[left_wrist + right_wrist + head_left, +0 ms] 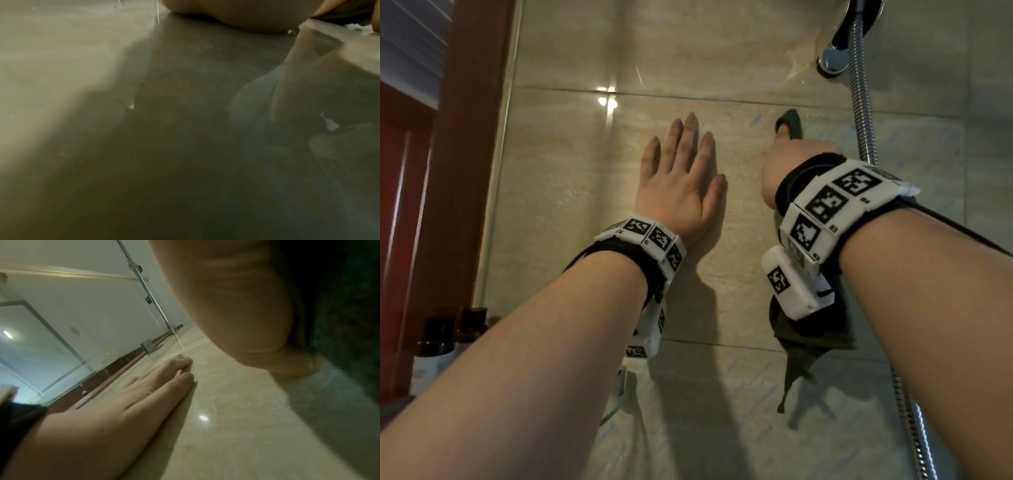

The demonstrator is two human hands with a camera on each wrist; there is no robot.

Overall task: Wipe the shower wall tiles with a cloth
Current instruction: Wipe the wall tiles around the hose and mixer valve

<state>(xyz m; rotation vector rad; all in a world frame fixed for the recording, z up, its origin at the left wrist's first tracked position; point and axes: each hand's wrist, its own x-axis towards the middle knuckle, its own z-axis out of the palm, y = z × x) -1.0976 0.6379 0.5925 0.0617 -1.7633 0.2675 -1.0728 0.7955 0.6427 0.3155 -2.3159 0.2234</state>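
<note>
1. One dark green cloth point(791, 128) is bunched in the right hand point(794, 164), pressed against the beige wall tiles point(585, 192); one end pokes up above the knuckles and a longer tail hangs down past the wrist, so its long axis runs up and down the wall.
2. That hand's fingers curl round the cloth, as the right wrist view suggests, though the fingertips themselves are hidden.
3. Just beside it, the left hand point(681, 178) lies flat on the same tile with fingers spread, holding nothing, apparently bracing.
4. Bluish streaks mark the tile to the right and below, likely already wetted.
5. Room is tight rightward: the metal shower hose point(861, 113) hangs right beside the cloth hand. Leftward, the braced hand blocks the stroke before the glass panel edge point(500, 164). Upward and downward look freest.
</note>
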